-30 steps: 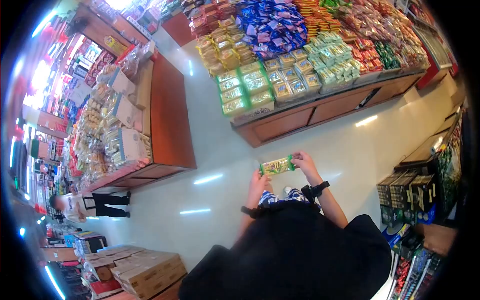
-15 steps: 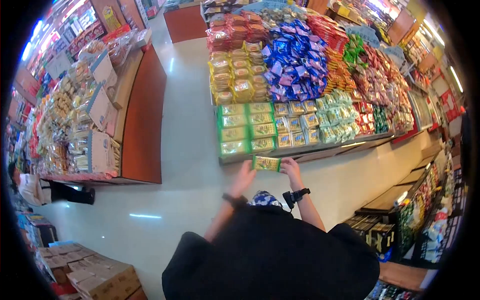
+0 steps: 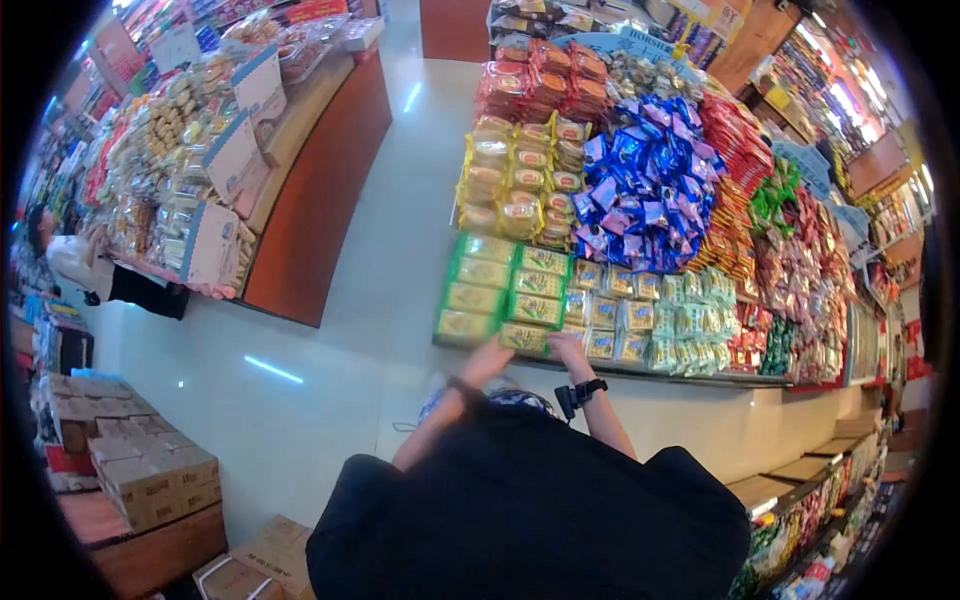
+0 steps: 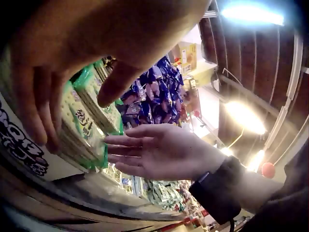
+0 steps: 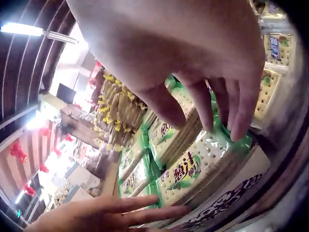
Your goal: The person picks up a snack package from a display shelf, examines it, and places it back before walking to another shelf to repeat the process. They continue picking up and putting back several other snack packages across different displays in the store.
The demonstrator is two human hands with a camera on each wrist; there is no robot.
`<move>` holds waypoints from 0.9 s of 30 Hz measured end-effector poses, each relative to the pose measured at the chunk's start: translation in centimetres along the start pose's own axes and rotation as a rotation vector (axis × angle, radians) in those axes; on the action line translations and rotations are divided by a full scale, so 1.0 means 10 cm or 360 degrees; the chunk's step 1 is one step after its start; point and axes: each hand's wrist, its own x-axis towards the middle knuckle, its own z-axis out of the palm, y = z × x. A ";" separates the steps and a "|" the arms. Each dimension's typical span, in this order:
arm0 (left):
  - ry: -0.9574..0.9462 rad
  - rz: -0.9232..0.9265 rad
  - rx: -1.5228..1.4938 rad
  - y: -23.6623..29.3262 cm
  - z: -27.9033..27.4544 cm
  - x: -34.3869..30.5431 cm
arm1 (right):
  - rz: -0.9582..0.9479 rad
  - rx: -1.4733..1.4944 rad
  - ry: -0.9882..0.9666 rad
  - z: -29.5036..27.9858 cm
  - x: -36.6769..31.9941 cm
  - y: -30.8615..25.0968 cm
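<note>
A pack of crackers (image 3: 525,339) in clear wrap with green ends lies flat at the front of the display, between my two hands. In the right wrist view its front pack (image 5: 186,169) shows dark printed characters and dotted crackers. My left hand (image 3: 484,362) is at its left end, fingers extended along the side. At the other end is my right hand (image 3: 568,350), its fingertips right at the green wrapper and its palm open in the left wrist view. More green-ended cracker packs (image 3: 537,284) lie in rows just behind.
Small square cracker packs (image 3: 602,313) sit to the right, and blue wrapped snacks (image 3: 650,185) are heaped behind. Yellow-wrapped packs (image 3: 490,180) stand at the back left. Across the aisle are another counter (image 3: 320,200) and a person (image 3: 75,260). Cardboard boxes (image 3: 155,470) are stacked at lower left.
I have come closer to the display. The cracker pack, held up between both hands over the floor, is now down in the front row, and my fingers have loosened around it.
</note>
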 end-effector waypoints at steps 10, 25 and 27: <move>0.0288 -0.0046 0.0144 0.23 0.48 -0.12 | -0.0087 -0.0390 -0.0326 -0.30 0.47 -0.06; 0.0004 -0.0261 0.0033 -0.12 0.32 0.34 | -0.0513 -0.0944 -0.0207 -0.45 0.07 -0.16; -0.0118 -0.0257 -0.0045 -0.06 0.22 0.41 | -0.0478 -0.0962 -0.0105 -0.38 -0.09 -0.19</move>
